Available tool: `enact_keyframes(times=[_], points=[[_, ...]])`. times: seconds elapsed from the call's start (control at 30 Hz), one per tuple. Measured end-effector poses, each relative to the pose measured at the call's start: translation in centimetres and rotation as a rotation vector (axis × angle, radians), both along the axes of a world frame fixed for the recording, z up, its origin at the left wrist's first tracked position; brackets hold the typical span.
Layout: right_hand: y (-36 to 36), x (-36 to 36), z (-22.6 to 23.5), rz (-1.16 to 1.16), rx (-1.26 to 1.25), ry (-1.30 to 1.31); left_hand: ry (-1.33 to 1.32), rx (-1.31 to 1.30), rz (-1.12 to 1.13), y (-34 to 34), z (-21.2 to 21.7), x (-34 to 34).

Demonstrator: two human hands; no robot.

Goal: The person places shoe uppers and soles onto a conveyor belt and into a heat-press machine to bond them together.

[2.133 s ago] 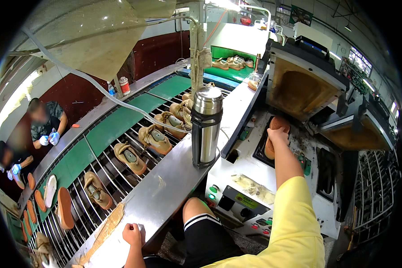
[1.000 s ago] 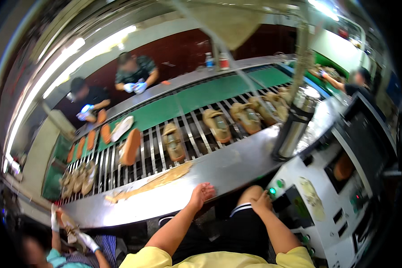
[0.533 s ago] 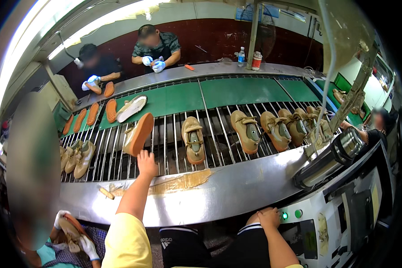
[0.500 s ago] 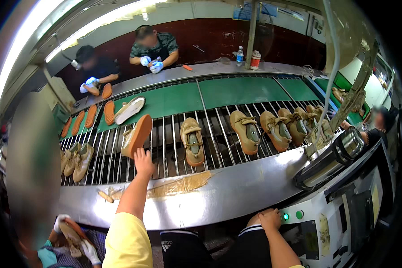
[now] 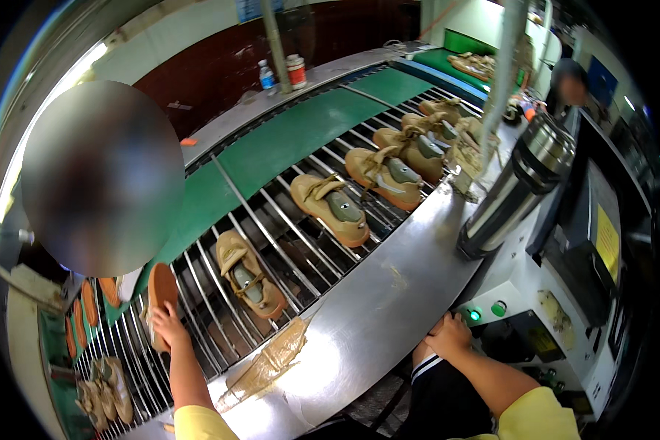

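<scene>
My left hand [image 5: 170,328] grips a tan shoe [image 5: 155,315] near its heel end. The shoe lies tipped on its side on the metal rods, its orange-brown sole facing right; my fingers lie over the sole. To its right a tan laced shoe [image 5: 248,277] stands upright on the rods, and another laced shoe [image 5: 331,209] is farther right. My right hand [image 5: 447,336] rests at my knee beside the control box [image 5: 506,330], fingers loosely bent, with nothing seen in it.
Several shoes crowd the right end of the rods [image 5: 271,227]. A steel flask [image 5: 517,183] stands on the metal ledge [image 5: 374,308]. Brown tape [image 5: 268,367] covers part of it. Beyond runs a green belt [image 5: 286,139]. Loose soles [image 5: 89,302] lie at left. A blurred patch hides the upper left.
The view has swung to the right. My left hand has gone from touching the tipped shoe's heel to gripping it. The right hand stays by the knee.
</scene>
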State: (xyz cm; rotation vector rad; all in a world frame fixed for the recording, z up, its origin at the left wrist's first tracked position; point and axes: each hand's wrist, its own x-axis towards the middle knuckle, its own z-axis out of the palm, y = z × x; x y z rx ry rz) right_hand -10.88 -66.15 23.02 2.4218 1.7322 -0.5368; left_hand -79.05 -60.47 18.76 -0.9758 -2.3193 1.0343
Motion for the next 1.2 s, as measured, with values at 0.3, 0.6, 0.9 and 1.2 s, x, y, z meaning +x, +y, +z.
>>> enact_keyframes(times=[0.3, 0.6, 0.9, 1.2], points=[[-0.1, -0.7, 2.4, -0.072, -0.014, 0.078, -0.173, 0.032, 0.029, 0.6, 4.7, 2.3], [-1.5, -1.2, 2.6, -0.079, -0.039, 0.085, -1.375, 0.813, 0.05, -12.4, 18.8, 6.1], [-5.9, -0.8, -2.6, 0.203, 0.672, 0.228, -2.971, 1.768, 0.072, -31.4, 13.5, 24.1], [-15.9, -5.8, 10.1, 0.331, -0.207, 2.206, -3.909, 0.779, 1.141, -29.4, 17.8, 46.0]])
